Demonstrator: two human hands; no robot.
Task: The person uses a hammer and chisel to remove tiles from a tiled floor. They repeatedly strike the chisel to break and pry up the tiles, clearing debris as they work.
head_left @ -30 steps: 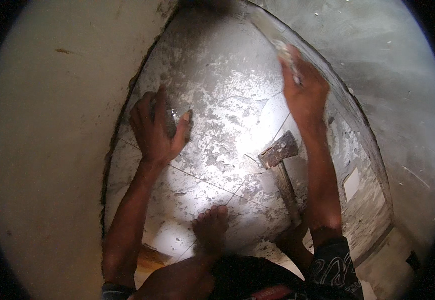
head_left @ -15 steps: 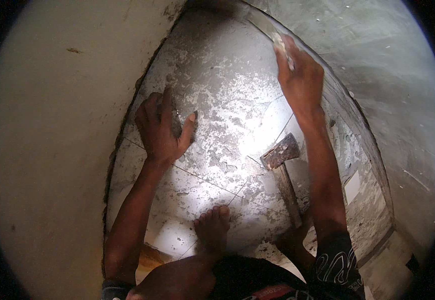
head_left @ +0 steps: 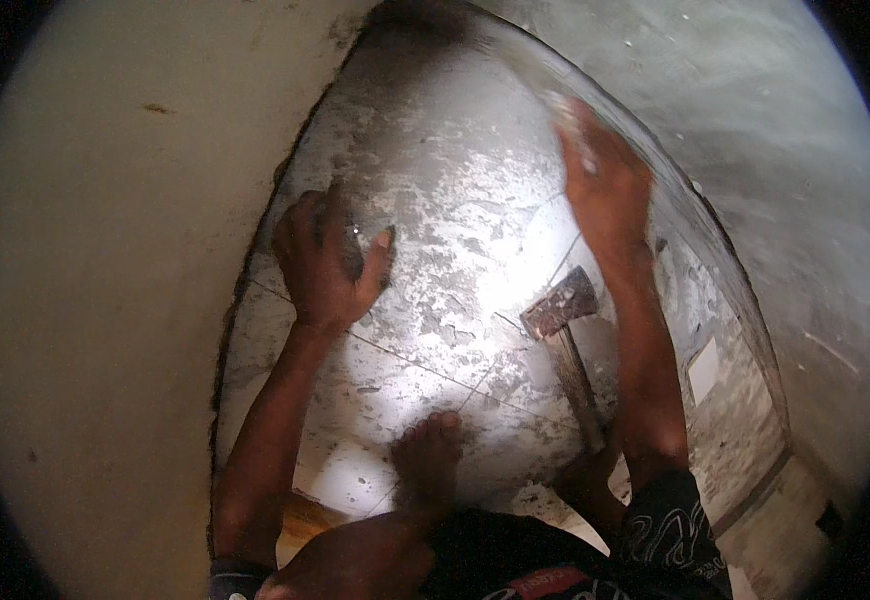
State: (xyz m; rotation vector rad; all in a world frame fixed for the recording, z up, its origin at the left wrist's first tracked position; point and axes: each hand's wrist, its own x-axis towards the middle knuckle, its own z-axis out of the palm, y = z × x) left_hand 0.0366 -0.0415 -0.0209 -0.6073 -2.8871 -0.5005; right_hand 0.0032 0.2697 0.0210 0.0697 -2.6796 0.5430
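Mortar-streaked tile floor bears the left hand, grip closed on a small object; right hand grips something pale, blurred.

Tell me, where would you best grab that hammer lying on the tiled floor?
Probably by the wooden handle of the hammer, coming from above near the right foot. It lies flat, heavy head pointing away, and the handle's near end is closest to the person.

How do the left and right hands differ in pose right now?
The left hand lies spread on the tiled floor, near the left wall; the right hand reaches farther ahead, to the right wall. The left is sharp; the right is motion-blurred. The right grips something pale; the left seems to cover a small object. Both are bare.
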